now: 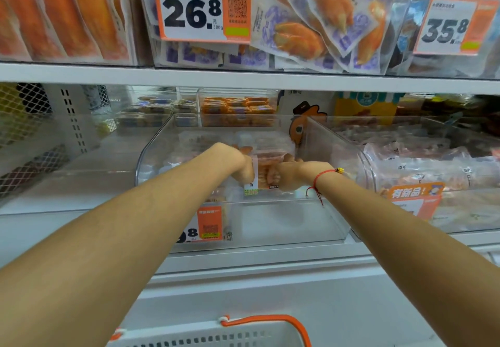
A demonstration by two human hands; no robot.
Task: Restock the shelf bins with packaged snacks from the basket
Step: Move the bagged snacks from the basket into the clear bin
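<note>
Both my arms reach into a clear plastic shelf bin (270,227) on the middle shelf. My left hand (240,165) and my right hand (286,175) grip a stack of clear snack packets (263,166) with orange contents between them, held upright inside the bin. More of the same packets (216,141) lie at the back of this bin. The white basket (216,337) with an orange handle shows at the bottom edge; its contents are out of view.
A neighbouring clear bin (422,173) on the right is full of pale packets and carries an orange tag. Price tags 26.8 (200,5) and 35.8 (454,24) hang from the upper shelf's bins of orange snack packs. The shelf space to the left is bare.
</note>
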